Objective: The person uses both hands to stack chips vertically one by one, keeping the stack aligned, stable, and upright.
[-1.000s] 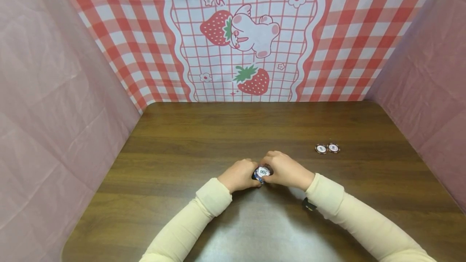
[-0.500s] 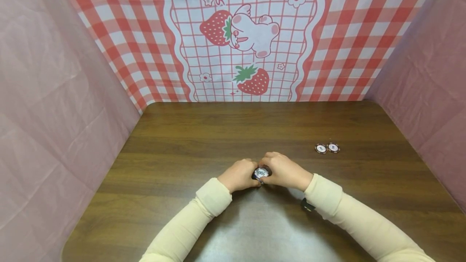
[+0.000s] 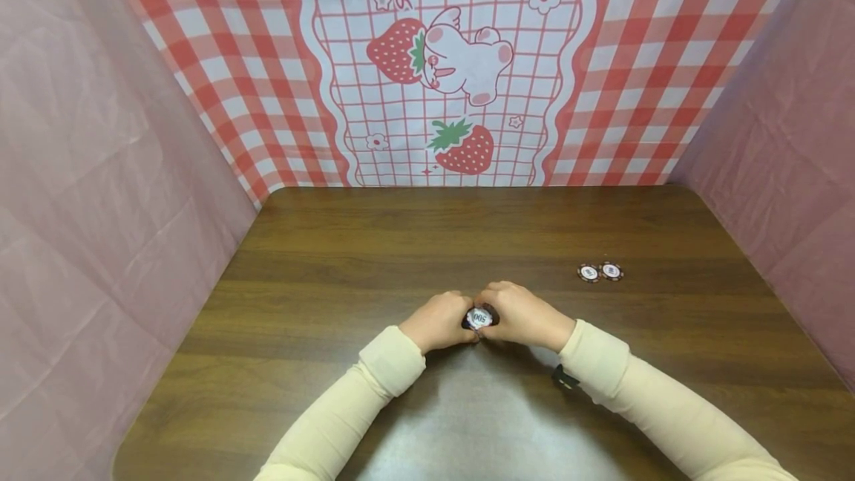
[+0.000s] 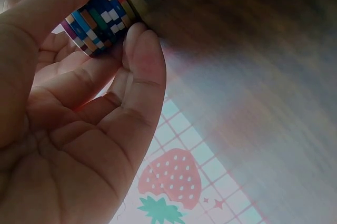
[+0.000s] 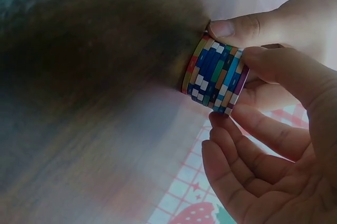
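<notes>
A short stack of poker chips stands on the table between my hands. Its top chip reads 500 in the head view. In the right wrist view the stack shows blue, green, tan, red and purple edges, roughly lined up. My left hand curves round the stack's left side, thumb nearest me. From the right, my right hand pinches the stack's upper part between thumb and fingers. The left wrist view shows the stack beside the fingertips, partly covered by a thumb.
Two dark-edged chips with white centres, one chip and another chip, lie side by side at the right on the wooden table. A checked strawberry cloth hangs behind. Pink cloth flanks both sides.
The 500 chip, offset to the right with blue chips showing below it, now sits squarely over the stack. My right hand has shifted slightly left; the left hand stays put.
</notes>
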Demonstrator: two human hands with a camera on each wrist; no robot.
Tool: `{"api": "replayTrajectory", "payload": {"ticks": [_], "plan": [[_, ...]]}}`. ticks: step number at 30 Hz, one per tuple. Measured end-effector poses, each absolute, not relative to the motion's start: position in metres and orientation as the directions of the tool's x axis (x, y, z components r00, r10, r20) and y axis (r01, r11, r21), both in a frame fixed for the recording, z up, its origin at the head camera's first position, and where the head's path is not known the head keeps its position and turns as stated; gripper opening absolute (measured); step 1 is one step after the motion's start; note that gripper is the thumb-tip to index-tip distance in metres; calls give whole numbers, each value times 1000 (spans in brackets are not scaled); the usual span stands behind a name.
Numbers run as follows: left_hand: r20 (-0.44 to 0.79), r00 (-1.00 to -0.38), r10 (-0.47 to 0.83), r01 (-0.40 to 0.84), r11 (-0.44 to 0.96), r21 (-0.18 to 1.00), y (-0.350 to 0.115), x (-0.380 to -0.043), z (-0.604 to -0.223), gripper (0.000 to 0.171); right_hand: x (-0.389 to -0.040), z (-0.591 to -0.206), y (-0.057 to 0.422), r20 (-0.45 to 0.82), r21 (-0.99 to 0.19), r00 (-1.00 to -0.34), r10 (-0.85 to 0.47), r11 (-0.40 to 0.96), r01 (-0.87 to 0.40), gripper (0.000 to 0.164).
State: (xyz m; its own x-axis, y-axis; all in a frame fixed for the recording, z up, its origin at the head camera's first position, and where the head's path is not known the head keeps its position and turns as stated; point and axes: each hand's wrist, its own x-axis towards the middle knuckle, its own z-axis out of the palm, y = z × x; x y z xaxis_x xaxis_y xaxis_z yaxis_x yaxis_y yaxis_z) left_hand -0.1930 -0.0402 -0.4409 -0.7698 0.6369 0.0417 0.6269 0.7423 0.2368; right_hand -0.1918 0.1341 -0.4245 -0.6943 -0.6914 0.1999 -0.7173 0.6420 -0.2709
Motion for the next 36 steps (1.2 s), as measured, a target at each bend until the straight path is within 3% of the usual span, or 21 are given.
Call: {"api": "replayTrajectory", "payload": {"ticks": [23, 36], "plan": [[36, -770, 638, 627, 743, 233, -40, -193, -440, 28, -191, -429, 136, 229, -276, -694, -682, 638, -719, 32], [13, -783, 622, 607, 759, 234, -39, -193, -440, 30, -198, -424, 158, 255, -290, -744, -618, 685, -668, 38]]}}
